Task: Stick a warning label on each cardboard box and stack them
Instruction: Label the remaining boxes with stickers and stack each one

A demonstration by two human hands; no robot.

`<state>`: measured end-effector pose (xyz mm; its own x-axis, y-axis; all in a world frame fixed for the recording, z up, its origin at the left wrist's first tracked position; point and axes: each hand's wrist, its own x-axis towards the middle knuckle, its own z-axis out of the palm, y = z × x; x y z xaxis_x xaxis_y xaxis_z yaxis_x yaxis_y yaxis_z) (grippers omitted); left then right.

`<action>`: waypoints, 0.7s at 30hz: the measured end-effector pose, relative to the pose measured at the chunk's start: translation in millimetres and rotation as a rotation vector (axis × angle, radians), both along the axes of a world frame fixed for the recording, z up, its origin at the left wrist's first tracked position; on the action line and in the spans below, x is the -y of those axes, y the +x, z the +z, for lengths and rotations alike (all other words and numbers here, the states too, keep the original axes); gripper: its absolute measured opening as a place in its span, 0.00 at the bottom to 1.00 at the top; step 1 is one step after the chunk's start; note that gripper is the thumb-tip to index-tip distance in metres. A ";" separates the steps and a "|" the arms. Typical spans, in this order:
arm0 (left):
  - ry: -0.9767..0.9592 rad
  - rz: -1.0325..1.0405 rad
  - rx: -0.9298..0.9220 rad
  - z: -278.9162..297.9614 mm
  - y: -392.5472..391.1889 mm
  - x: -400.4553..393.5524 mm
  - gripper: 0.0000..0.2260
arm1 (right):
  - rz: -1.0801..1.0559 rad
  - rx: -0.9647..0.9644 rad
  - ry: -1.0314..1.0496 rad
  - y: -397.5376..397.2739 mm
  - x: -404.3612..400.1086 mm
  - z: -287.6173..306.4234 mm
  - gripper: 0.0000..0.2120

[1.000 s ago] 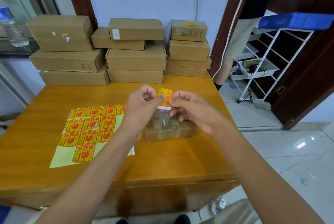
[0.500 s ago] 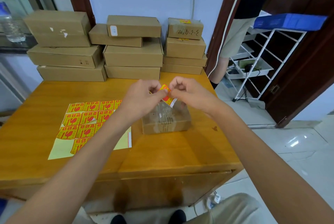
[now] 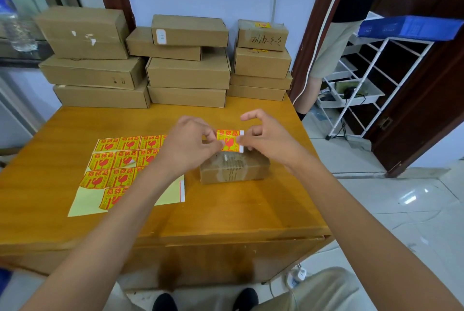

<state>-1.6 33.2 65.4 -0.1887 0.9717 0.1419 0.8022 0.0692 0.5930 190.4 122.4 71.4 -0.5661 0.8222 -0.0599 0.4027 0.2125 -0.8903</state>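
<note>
small cardboard box [image 3: 234, 168] sits centre of frame on the wooden table [image 3: 226, 212], closed, taped over the top, contents not visible. warning label [image 3: 229, 140] is held in the air just above the box's far edge, yellow with red print and a white strip on its right side, printed face toward the camera, upright. whether its lower edge touches the box, cannot tell.

label sheet [image 3: 118, 172] lies flat on the table left of centre, several yellow-red labels on it in rows, bare pale-yellow backing along the bottom left and right, partly covered by the left forearm.

stacked boxes [image 3: 188, 69] line the table's far edge against the wall, three piles: left pile three high, middle pile with two boxes on top, right pile four high. top box of the right pile carries a yellow label and handwriting. all closed.

left hand [image 3: 187, 146] comes in from lower left, thumb and forefinger pinching the label's left edge, other fingers curled under. right hand [image 3: 266, 138] comes in from lower right, pinching the label's right white strip; index finger arched up, clear of it. both hands hover above the box, just left and right of the label.

white shelf rack [image 3: 361, 89] stands right of frame, a blue tray [image 3: 406, 28] on top. plastic bottle [image 3: 15, 26] at upper left.
</note>
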 end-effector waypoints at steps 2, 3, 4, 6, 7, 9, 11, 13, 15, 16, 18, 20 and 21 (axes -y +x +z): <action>0.000 0.023 -0.015 -4.9 0.9 -1.2 0.13 | -0.018 0.071 0.034 -3.9 -3.8 -3.5 0.24; -0.005 0.034 -0.037 -5.9 2.6 -0.7 0.13 | -0.022 0.107 0.044 -5.6 -5.7 -4.0 0.25; -0.018 0.043 -0.062 -7.0 4.2 -0.1 0.14 | -0.025 0.140 0.051 -7.5 -7.2 -4.0 0.26; -0.040 0.049 -0.100 -7.7 7.6 1.5 0.16 | -0.026 0.207 0.078 -10.7 -8.7 -2.3 0.28; -0.044 0.053 -0.111 -8.2 9.1 2.2 0.16 | -0.025 0.238 0.094 -11.8 -9.0 -1.5 0.29; -0.035 0.059 -0.128 -8.4 11.6 3.9 0.17 | -0.020 0.283 0.119 -13.8 -8.7 0.1 0.32; -0.024 0.062 -0.148 -7.4 14.2 5.5 0.16 | -0.017 0.316 0.136 -15.7 -8.9 0.8 0.34; -0.011 0.062 -0.166 -6.2 15.7 6.3 0.16 | -0.021 0.342 0.155 -18.0 -8.2 2.1 0.35; 0.003 0.062 -0.194 -6.1 16.9 6.4 0.15 | -0.025 0.351 0.175 -19.5 -6.5 2.3 0.37; 0.009 0.062 -0.209 -6.6 17.6 6.2 0.14 | -0.027 0.351 0.184 -19.9 -5.4 2.1 0.37; 0.018 0.063 -0.235 -8.5 18.7 5.8 0.14 | -0.029 0.349 0.192 -19.5 -3.3 1.1 0.38; 0.028 0.066 -0.253 -10.2 19.2 5.7 0.14 | -0.031 0.348 0.195 -19.1 -2.2 -0.3 0.39; 0.030 0.068 -0.255 -11.3 19.1 5.8 0.14 | -0.032 0.350 0.197 -19.0 -2.1 -1.2 0.39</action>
<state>17.5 27.4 54.1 -0.2079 0.9527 0.2216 0.9201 0.1136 0.3749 171.4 124.5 70.3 -0.5137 0.8538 -0.0844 0.6836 0.3478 -0.6417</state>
